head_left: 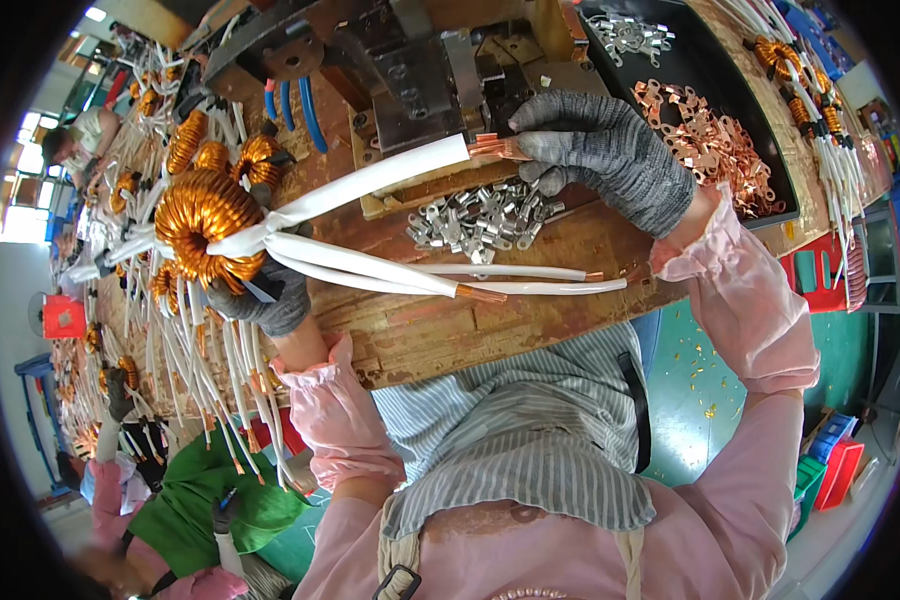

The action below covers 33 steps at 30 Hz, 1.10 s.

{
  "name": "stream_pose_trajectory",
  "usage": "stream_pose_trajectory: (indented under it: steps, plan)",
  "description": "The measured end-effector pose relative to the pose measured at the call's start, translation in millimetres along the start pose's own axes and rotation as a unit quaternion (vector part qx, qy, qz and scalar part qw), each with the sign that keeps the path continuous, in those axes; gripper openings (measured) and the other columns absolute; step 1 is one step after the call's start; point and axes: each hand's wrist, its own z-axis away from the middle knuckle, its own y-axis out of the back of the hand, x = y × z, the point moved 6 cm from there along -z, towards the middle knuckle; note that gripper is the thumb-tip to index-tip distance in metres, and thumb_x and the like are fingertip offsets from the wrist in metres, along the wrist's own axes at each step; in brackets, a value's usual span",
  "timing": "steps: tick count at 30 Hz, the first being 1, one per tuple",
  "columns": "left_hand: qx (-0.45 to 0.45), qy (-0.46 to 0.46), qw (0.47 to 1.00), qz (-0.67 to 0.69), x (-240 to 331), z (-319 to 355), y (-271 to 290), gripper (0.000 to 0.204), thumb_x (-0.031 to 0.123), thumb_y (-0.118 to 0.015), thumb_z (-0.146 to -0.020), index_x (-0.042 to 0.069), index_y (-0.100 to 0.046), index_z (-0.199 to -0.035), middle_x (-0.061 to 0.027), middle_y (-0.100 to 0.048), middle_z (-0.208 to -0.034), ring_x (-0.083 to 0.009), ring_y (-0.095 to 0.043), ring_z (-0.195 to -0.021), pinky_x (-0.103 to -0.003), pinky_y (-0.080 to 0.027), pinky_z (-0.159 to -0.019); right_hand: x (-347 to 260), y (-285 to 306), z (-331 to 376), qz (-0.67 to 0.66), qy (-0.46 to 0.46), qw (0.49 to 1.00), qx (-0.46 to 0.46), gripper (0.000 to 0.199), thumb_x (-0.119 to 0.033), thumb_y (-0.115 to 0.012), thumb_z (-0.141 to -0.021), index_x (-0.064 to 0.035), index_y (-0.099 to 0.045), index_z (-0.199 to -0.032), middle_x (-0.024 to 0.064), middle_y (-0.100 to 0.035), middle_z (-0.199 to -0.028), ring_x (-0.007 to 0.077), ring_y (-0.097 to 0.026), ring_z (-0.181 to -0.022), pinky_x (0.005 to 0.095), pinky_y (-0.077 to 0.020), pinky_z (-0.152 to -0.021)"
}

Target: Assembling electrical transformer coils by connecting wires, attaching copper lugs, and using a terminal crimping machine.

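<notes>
My left hand (275,305), in a grey knit glove, is closed around the underside of a copper-wound toroidal coil (185,215); the coil hides part of its fingers. Several white-sleeved leads (360,270) run rightward from the coil, some with bare copper ends. One thicker white lead (370,185) slants up toward the press. My gloved right hand (615,160) pinches the bare copper strands (492,146) at its tip between thumb and fingers. Just below lies a loose pile of silver cable lugs (480,222) on the wooden bench (420,340).
A dark metal press (400,85) stands behind the lead. At the right, a black tray (735,60) holds copper lugs (710,145) and silver lugs (630,38). More coils (210,155) with dangling leads crowd the left. A co-worker in a green apron (195,500) is at lower left.
</notes>
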Motion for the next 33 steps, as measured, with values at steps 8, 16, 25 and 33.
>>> stream_pose_trajectory:
  steps: [8, 16, 25, 33]
  plan:
    - [0.102, -0.045, 0.992, -0.065, 13.8, 2.2, 29.5, 0.075, 0.037, -0.071, -0.063, 0.004, -0.04, -0.123, -0.0134, -0.048, -0.12, -0.0282, -0.05, -0.105, -0.041, -0.039, -0.094, -5.1, 9.1, -18.3, -0.004, 0.044, 0.999, -0.018, 0.028, -0.015, -0.062, -0.079, 0.0025, -0.056, -0.1, 0.0105, -0.06, -0.09, 0.0188, -0.062, -0.076, 0.0242, -0.053, -0.062]
    - [0.148, -0.103, 0.975, -0.129, 15.3, -2.5, 15.0, 0.074, 0.04, -0.071, -0.063, 0.001, -0.044, -0.118, -0.015, -0.051, -0.117, -0.0295, -0.05, -0.106, -0.043, -0.036, -0.097, -7.7, 11.4, -34.2, -0.029, 0.053, 0.998, -0.023, 0.027, -0.011, -0.062, -0.079, 0.0038, -0.057, -0.1, 0.012, -0.061, -0.088, 0.0183, -0.063, -0.078, 0.0223, -0.054, -0.064]
    - [0.163, -0.113, 0.972, -0.123, 29.3, -1.4, 38.9, 0.081, 0.043, -0.073, -0.061, -0.002, -0.04, -0.12, -0.0184, -0.047, -0.119, -0.0326, -0.046, -0.109, -0.046, -0.032, -0.099, -7.4, 16.8, -42.2, -0.028, 0.072, 0.997, -0.018, 0.026, -0.013, -0.062, -0.079, 0.0027, -0.058, -0.099, 0.0114, -0.063, -0.088, 0.0157, -0.063, -0.074, 0.0218, -0.0535, -0.063]
    - [0.207, -0.16, 0.945, -0.196, 15.4, 0.8, 13.4, 0.084, 0.046, -0.073, -0.059, 0.0, -0.04, -0.121, -0.0176, -0.048, -0.119, -0.0325, -0.047, -0.108, -0.046, -0.032, -0.099, -10.4, 21.5, -40.9, 0.005, 0.076, 0.997, -0.01, 0.025, -0.014, -0.062, -0.079, 0.0021, -0.058, -0.098, 0.0109, -0.063, -0.084, 0.0147, -0.063, -0.068, 0.021, -0.0531, -0.061]
